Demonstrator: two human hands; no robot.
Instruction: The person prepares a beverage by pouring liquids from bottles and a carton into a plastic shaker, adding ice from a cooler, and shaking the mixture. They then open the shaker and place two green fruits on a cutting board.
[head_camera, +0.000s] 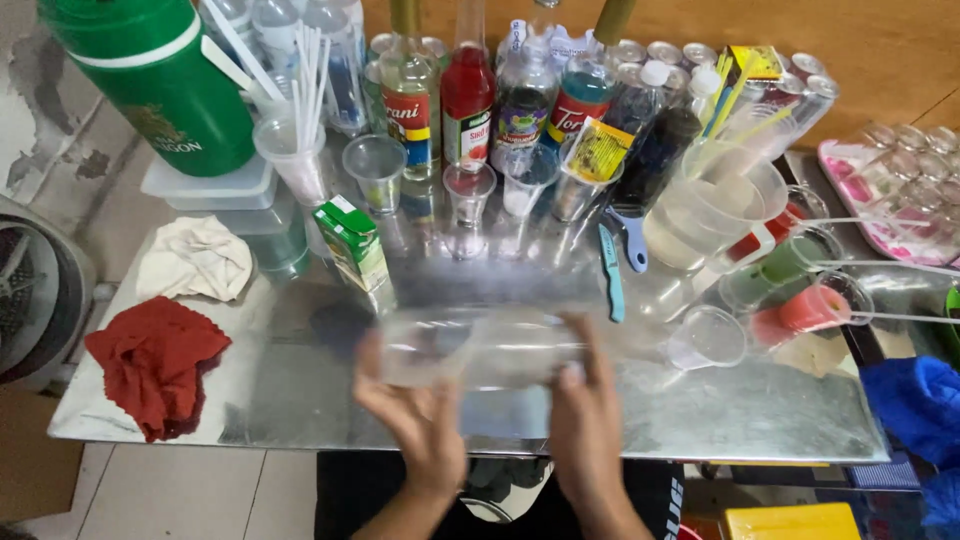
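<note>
Left hand (415, 420): gripping the left end of a clear plastic bottle (480, 350), fingers curled round it.
Right hand (585, 405): clasping the bottle's right end, thumb lying on top.
Bottle: lying sideways between both hands, blurred, hovering over the metal table (700, 410).
Cloths: two sitting at left, one red (155, 365), one white (195, 258).
Carton: one green carton (352, 243) standing behind.

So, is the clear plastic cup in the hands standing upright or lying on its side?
On its side. The clear plastic cup stretches sideways between the left hand and right hand; it is blurred, so contents cannot be told.
</note>
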